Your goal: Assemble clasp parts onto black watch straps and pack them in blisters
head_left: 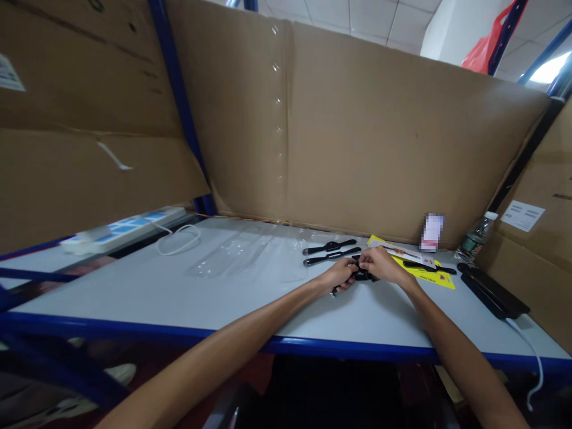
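My left hand (340,274) grips a small black piece (363,274), its fingers closed at the left side; a dark end pokes out below this hand. On the right side of the same piece, my right hand (379,263) pinches with bent fingertips. Fingers cover much of it, so its exact kind is unclear. Just behind lie two long, thin black pieces, an upper one (330,246) and a lower one (328,257), each wider in the middle with a silvery left end. A similar black piece (429,268) rests on a yellow printed card (440,279) to the right.
Clear plastic film (241,253) covers the table's (147,292) back middle. A power strip (129,229) and white cable (179,241) are left. At right are a blurred upright item (431,232), a bottle (478,238) and a black device (491,290) with a white cord. Cardboard walls (357,137) enclose the table.
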Demonstrator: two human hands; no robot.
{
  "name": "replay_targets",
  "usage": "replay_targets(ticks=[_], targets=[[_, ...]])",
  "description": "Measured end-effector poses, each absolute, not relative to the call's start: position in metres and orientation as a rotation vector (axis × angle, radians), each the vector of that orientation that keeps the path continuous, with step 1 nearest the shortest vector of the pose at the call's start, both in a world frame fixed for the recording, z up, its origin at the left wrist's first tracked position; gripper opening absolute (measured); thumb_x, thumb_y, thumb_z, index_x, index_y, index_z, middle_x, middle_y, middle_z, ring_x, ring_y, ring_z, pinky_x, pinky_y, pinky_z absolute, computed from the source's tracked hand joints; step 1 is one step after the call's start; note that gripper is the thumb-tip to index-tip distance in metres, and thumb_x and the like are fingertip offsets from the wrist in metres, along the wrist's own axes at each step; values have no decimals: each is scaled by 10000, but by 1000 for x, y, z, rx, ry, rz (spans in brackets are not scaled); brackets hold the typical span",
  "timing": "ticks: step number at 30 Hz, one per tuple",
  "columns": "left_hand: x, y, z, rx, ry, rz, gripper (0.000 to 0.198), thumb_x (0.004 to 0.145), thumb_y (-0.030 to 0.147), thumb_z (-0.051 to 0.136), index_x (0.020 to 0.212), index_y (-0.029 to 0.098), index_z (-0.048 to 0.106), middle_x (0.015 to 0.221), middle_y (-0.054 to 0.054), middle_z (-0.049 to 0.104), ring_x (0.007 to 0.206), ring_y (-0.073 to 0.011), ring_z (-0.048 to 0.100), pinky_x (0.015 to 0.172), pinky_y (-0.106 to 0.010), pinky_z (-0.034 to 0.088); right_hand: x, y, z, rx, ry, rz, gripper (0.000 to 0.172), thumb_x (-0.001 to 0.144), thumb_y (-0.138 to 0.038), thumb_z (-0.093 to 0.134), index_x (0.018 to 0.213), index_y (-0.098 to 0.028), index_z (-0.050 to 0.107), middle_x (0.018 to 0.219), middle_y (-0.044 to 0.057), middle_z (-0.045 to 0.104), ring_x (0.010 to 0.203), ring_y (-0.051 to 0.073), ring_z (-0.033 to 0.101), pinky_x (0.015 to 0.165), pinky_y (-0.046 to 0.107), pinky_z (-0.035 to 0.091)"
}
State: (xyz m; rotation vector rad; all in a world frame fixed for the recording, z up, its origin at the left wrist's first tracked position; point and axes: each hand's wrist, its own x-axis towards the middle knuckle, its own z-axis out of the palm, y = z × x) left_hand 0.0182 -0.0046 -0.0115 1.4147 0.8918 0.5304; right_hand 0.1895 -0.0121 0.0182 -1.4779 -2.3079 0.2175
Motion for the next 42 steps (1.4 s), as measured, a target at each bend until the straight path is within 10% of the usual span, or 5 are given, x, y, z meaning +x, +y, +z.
replay_targets(ticks=[7, 42], targets=[[15, -8, -8, 1504, 844, 531, 466, 768, 392, 765, 1091, 226, 474, 512, 152, 354, 342, -37, 241, 366, -167, 140, 182, -11, 19, -1565, -2076, 416, 125, 763, -81, 632, 759, -144, 740, 625, -1, 686, 598, 130, 611, 527, 205, 371], [20, -1, -17, 1364, 862, 595, 88, 1000, 253, 365, 924, 230, 400, 497, 110, 386, 314, -58, 264, 355, -147, 165, 186, -9, 20, -1454, -2117, 319, 118, 784, -86, 676, 814, -155, 767, 641, -2, 689, 625, 131, 610, 603, 220, 404]])
